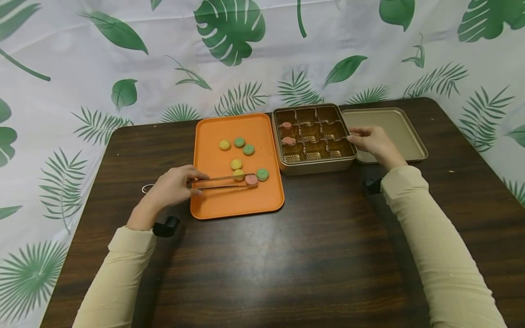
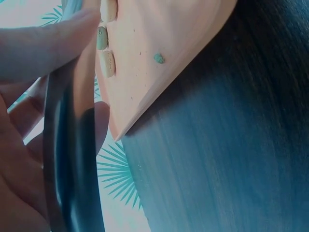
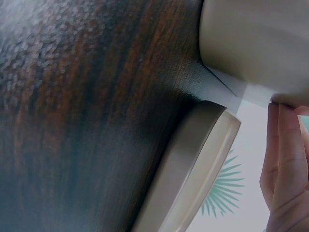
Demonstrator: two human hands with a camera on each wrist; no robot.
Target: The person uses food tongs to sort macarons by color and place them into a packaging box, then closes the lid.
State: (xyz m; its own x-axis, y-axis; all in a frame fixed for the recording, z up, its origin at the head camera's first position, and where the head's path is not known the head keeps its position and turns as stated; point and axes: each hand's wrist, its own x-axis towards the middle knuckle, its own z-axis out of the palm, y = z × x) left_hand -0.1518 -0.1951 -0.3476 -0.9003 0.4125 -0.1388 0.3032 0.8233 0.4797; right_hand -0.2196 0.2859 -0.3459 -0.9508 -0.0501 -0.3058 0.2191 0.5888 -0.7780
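In the head view, my left hand (image 1: 174,186) holds metal tongs (image 1: 221,178) by their rear part, thumb on one arm and fingers on the other. The tong tips lie around a pink macaron (image 1: 251,181) over the orange tray (image 1: 229,206). A green macaron (image 1: 262,174) is just right of it, and a yellow macaron (image 1: 238,175) lies close behind the tongs. My right hand (image 1: 375,143) pinches the right rim of a gold tin (image 1: 320,167) with a divided insert. Two pink macarons (image 1: 289,140) sit in its left compartments.
More yellow and green macarons (image 1: 248,150) lie farther back on the tray. A shallow gold lid (image 1: 395,132) rests on the dark wooden table (image 1: 254,269) right of the tin. Behind hangs a leaf-patterned cloth (image 1: 262,54). A green crumb (image 2: 159,58) is on the tray.
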